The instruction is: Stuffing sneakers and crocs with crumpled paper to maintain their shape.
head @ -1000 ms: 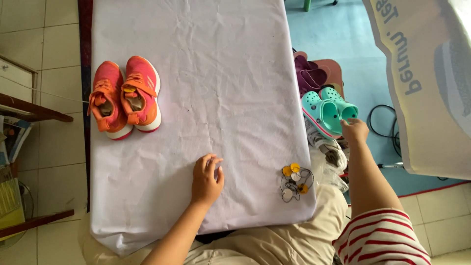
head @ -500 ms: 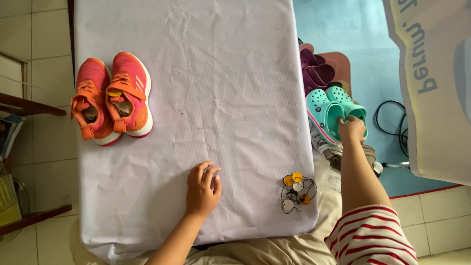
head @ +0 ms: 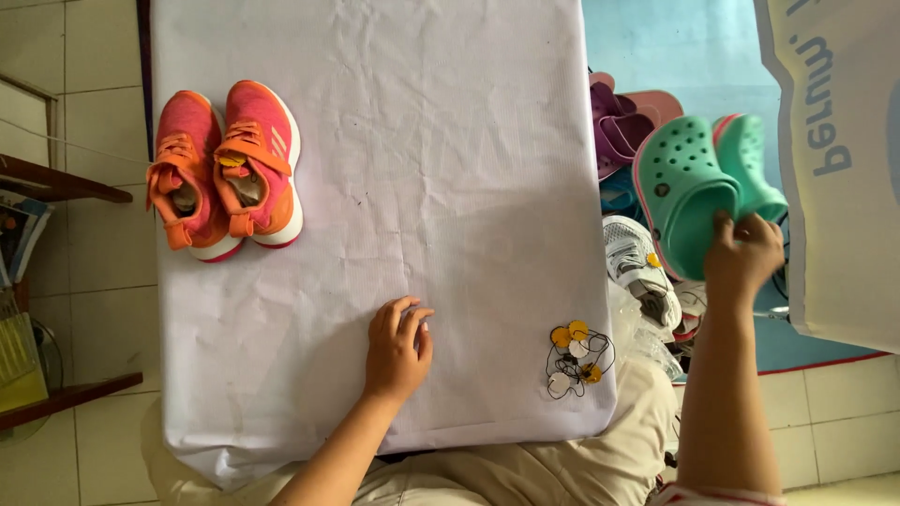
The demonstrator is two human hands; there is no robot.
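Where the right hand [head: 742, 258] grips, green clogs [head: 698, 183] just above

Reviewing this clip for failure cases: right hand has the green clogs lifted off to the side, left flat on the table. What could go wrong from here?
1. The right hand pinches both green clogs by their heels only; one might slip onto the shoe pile below.
2. The small tags on cords lie near the table edge; an arm swinging in could sweep them off.
3. The left hand rests on the wrinkled cover and could drag it.
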